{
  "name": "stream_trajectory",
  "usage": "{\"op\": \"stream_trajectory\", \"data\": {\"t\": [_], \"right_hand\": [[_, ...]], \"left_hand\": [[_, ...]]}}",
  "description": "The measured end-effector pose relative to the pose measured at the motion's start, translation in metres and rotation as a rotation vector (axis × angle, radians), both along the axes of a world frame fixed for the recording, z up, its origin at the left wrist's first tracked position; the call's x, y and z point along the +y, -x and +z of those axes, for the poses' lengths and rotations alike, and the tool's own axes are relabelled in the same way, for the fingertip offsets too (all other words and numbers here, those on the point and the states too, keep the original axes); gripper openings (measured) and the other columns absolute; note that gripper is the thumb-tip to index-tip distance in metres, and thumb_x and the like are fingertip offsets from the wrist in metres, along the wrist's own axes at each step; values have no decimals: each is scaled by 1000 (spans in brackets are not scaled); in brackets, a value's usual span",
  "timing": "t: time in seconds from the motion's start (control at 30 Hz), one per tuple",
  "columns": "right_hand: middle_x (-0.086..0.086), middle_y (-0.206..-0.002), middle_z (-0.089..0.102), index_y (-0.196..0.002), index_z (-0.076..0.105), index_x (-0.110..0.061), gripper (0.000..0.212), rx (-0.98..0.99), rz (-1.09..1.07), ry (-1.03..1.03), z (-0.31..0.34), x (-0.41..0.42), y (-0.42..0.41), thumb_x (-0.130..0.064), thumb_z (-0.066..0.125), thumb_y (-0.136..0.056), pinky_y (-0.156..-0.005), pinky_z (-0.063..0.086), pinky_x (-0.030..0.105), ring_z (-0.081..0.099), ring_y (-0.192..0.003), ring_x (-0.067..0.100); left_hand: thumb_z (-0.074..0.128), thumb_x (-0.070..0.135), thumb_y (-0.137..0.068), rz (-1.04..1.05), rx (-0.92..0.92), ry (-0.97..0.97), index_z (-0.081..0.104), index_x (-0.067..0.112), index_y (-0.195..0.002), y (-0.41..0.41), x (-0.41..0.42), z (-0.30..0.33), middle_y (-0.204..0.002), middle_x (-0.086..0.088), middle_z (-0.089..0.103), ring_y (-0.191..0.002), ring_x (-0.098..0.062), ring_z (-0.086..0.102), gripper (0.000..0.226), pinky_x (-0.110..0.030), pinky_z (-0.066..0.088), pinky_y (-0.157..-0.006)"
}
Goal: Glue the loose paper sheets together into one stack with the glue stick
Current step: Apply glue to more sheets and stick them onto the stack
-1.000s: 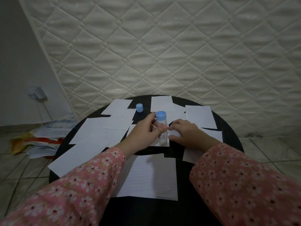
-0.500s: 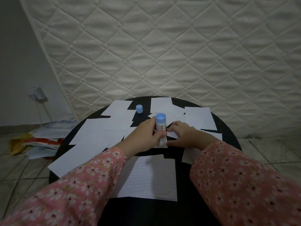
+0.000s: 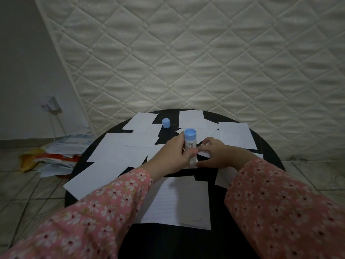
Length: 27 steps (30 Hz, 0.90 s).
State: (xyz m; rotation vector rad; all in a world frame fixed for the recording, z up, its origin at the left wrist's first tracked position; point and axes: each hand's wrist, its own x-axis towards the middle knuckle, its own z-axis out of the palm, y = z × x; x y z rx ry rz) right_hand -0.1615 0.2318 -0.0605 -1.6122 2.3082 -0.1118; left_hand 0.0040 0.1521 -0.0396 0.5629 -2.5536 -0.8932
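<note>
- Head view, surroundings: a quilted mattress is leaning upright across the upper part of the frame, behind a round black table filling the lower middle.
- Loose paper sheets are lying scattered over the tabletop, overlapping toward the left and far edges; one lined sheet is lying nearer the bottom centre, between the two sleeves.
- A small blue cap is standing on the table near its far edge, apart from the hands.
- At the left of the frame, a pile of papers and packaging is sitting on the tiled floor, below a wall socket with a plug.
- The left hand is reaching in from the lower left in a pink floral sleeve, fingers and thumb wrapping around the glue stick.
- The glue stick is standing nearly upright at the centre of the frame, its blue end up and its lower end pressing down on a small sheet; the left thumb is hiding part of its body.
- The right hand is coming in from the lower right, fingers curling loosely with the tips pressing down on the same small sheet just beside the glue stick; it is gripping nothing.
- The hands are covering most of that sheet.
</note>
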Motion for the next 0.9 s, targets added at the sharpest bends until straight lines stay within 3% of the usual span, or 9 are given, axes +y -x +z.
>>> {"op": "stream_trajectory", "data": {"t": [0.23, 0.37, 0.9], "right_hand": [[2, -139, 30, -141, 40, -39, 68, -7, -30, -10, 2, -5, -1, -56, 65, -80, -109, 33, 41, 35, -129, 20], [1, -139, 29, -140, 41, -39, 68, -17, -46, -11, 2, -4, -1, -56, 66, -79, -109, 33, 41, 33, -129, 20], [-2, -143, 26, -140, 40, -43, 70, -54, -77, -31, 3, -3, -1, -59, 67, -77, -111, 32, 44, 31, -133, 18]], "left_hand": [[58, 26, -93, -18, -25, -12, 43, 23, -92, -2, -4, 2, -85, 7, 53, -77, -8, 53, 15, -18, 38, -63], [58, 24, -93, -35, -31, 40, 40, 25, -95, -3, -3, 3, -83, 16, 45, -72, -1, 48, 18, -11, 30, -60], [57, 26, -94, 6, -96, 95, 38, 29, -91, -15, -13, 7, -84, 17, 44, -75, -2, 47, 19, -15, 30, -62]]}}
